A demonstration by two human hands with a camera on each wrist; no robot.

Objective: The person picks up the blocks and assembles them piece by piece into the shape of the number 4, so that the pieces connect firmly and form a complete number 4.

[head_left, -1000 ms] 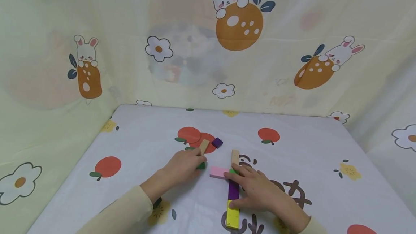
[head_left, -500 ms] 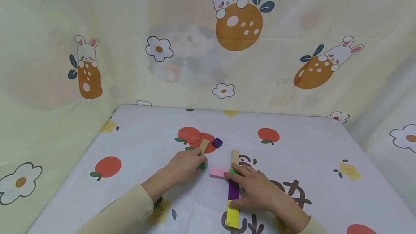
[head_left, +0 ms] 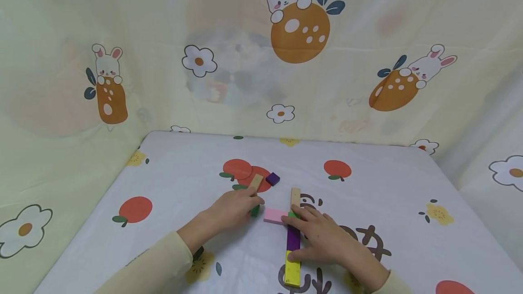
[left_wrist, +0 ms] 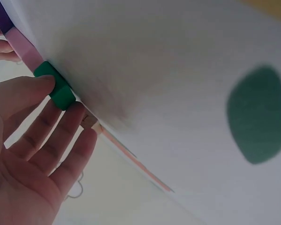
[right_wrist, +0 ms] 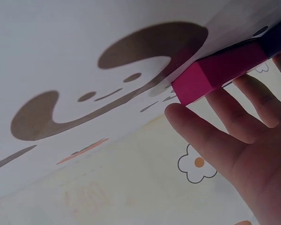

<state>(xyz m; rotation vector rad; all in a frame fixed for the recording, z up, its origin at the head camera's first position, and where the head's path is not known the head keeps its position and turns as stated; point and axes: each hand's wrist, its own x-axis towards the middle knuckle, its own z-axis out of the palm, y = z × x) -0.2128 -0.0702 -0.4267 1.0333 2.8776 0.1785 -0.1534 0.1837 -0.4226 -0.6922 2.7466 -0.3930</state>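
My left hand point(head_left: 233, 210) pinches a green block point(left_wrist: 63, 97) between thumb and fingers, just left of a pink block point(head_left: 273, 216). The pink block lies crosswise against an upright row: a plain wooden block point(head_left: 295, 196), a small bit of green point(head_left: 292, 215), a purple block point(head_left: 293, 238) and a yellow block point(head_left: 292, 272). Over this row rests my right hand point(head_left: 328, 239), fingers extended, index finger by the pink block and thumb touching the yellow one. In the right wrist view, its fingers lie along a magenta block point(right_wrist: 234, 68), which the hand covers in the head view.
Beyond my left hand lie a loose wooden block point(head_left: 256, 181) and a small purple block point(head_left: 273, 178). The white cloth point(head_left: 171, 185) has printed fruit and flowers. A patterned curtain point(head_left: 237, 117) stands behind the table and at both sides.
My left hand has shifted slightly right with the green block, which has turned a little and come closer to the pink block. The right hand and the row have stayed put.
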